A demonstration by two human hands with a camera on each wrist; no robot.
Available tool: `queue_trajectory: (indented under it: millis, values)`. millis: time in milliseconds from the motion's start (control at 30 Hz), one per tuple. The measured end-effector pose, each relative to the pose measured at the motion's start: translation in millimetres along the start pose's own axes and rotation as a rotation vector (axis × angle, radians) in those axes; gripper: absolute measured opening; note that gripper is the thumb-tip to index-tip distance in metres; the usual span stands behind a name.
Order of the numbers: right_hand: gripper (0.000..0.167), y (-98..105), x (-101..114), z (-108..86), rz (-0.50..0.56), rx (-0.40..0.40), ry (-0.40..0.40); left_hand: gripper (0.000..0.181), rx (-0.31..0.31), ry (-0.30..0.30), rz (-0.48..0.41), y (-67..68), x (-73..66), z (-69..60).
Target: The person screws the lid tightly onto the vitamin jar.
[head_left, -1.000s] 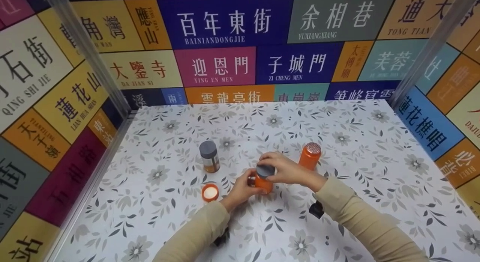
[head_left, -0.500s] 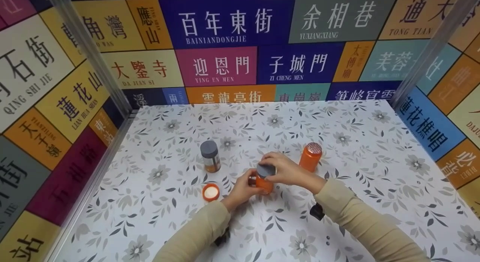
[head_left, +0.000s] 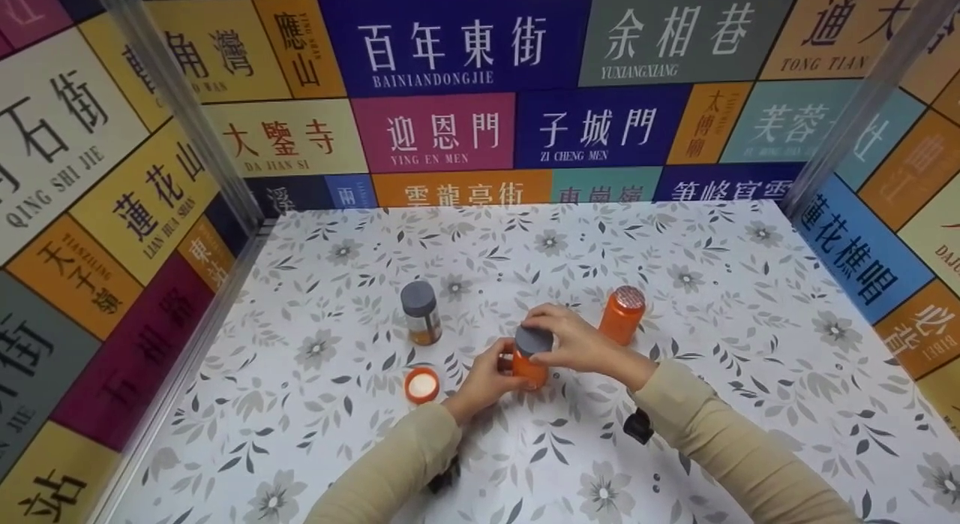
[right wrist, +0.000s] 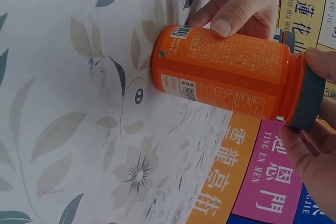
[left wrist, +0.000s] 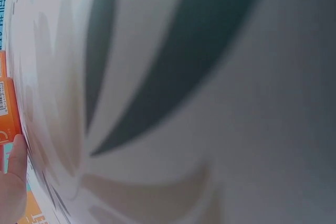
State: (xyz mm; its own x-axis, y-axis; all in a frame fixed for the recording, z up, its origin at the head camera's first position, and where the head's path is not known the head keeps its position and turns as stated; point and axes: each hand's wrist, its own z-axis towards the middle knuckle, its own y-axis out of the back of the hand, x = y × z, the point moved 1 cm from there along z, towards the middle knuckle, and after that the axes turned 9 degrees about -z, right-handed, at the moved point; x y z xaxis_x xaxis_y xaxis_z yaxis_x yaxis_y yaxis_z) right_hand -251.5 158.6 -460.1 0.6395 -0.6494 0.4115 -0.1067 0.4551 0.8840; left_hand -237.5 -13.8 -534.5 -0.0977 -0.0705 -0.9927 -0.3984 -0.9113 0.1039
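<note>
An orange bottle point(right wrist: 220, 72) with printed labels and barcodes stands upright on the table near its middle. My left hand point(head_left: 486, 377) grips its body low down, thumb on the near side. A dark grey lid point(right wrist: 308, 98) sits on the bottle's neck, and my right hand point(head_left: 581, 340) holds it by the rim from the right. In the left wrist view only a strip of the orange bottle point(left wrist: 8, 111) shows at the edge, with part of the left hand point(left wrist: 11, 192) below it.
A grey-lidded bottle point(head_left: 421, 312) stands to the left. Nearer lies an orange lid point(head_left: 421, 386), pale inside facing up. Behind the right hand is another orange bottle point(head_left: 622, 315), topped with silvery foil. The floral-covered table point(head_left: 570, 269) is bordered by sign-printed walls point(head_left: 442, 126).
</note>
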Motion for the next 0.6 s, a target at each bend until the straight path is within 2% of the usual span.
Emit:
queue_trajectory:
  millis: [100,200,367,467,600]
  values:
    - [0.045,-1,2,0.6,-0.017,-0.007,-0.024,0.051,-0.004,0.004,0.016,1.0,12.6,4.6]
    - [0.045,-2,4,0.3,-0.025,-0.015,-0.057,0.051,-0.005,0.007,0.031,2.4,15.9,5.6]
    - [0.045,-4,6,0.5,-0.072,-0.018,-0.085,0.05,-0.008,0.011,0.037,2.3,10.3,3.1]
    - [0.044,-6,7,1.0,-0.102,-0.028,-0.096,0.049,-0.005,-0.007,0.029,0.5,3.4,0.9]
    - [0.044,-7,8,2.0,-0.108,-0.035,-0.151,0.049,-0.006,-0.009,0.052,-0.7,1.5,1.0]
